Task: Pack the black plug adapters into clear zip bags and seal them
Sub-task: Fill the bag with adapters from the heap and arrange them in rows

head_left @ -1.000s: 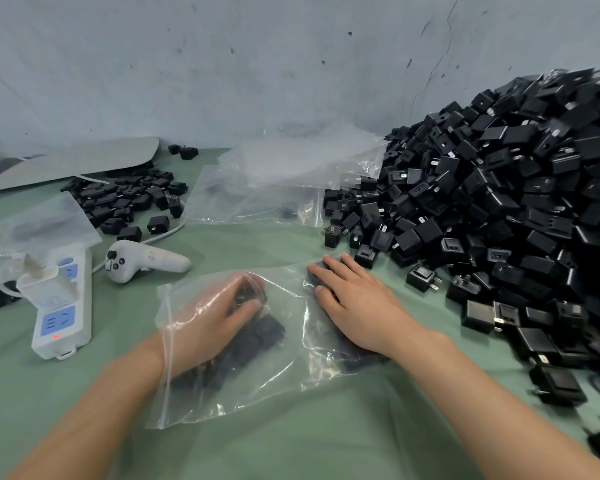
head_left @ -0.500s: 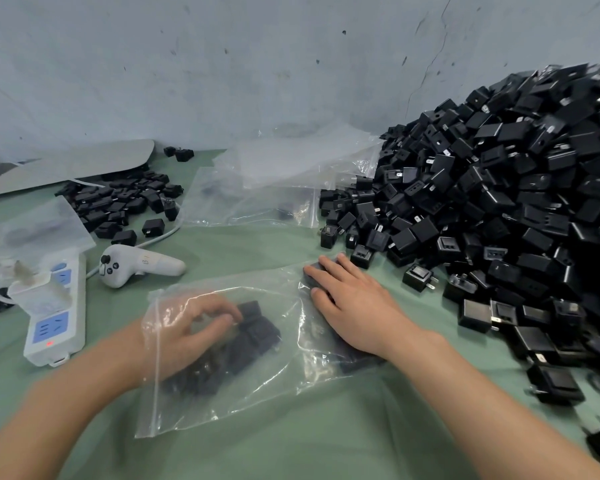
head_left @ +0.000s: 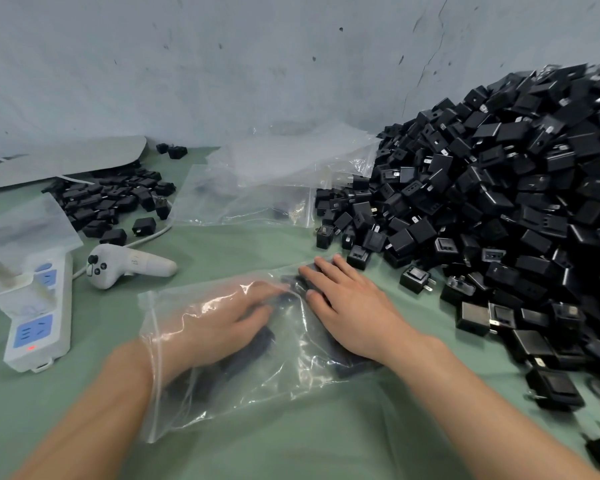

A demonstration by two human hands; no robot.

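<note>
A clear zip bag [head_left: 257, 393] lies flat on the green table [head_left: 291, 445] in front of me, its open mouth to the left. My left hand [head_left: 222, 323] is inside the bag, fingers stretched out flat over several black plug adapters [head_left: 253, 344] in it. My right hand [head_left: 350, 306] lies palm down on top of the bag's right part, fingers apart, pressing it against the table. A big heap of loose black adapters [head_left: 499, 202] fills the right side, its nearest pieces just past my right fingertips.
A stack of empty clear bags [head_left: 257, 188] lies behind the hands. At the left are a smaller pile of adapters [head_left: 108, 199], a white controller [head_left: 129, 266], a white power strip [head_left: 39, 320] with a plug in it, and a grey sheet [head_left: 63, 161].
My left hand drew back a little inside the bag, then pushed deeper to the right, its fingers now straightened near my right fingertips. The right hand stayed pressed on the bag.
</note>
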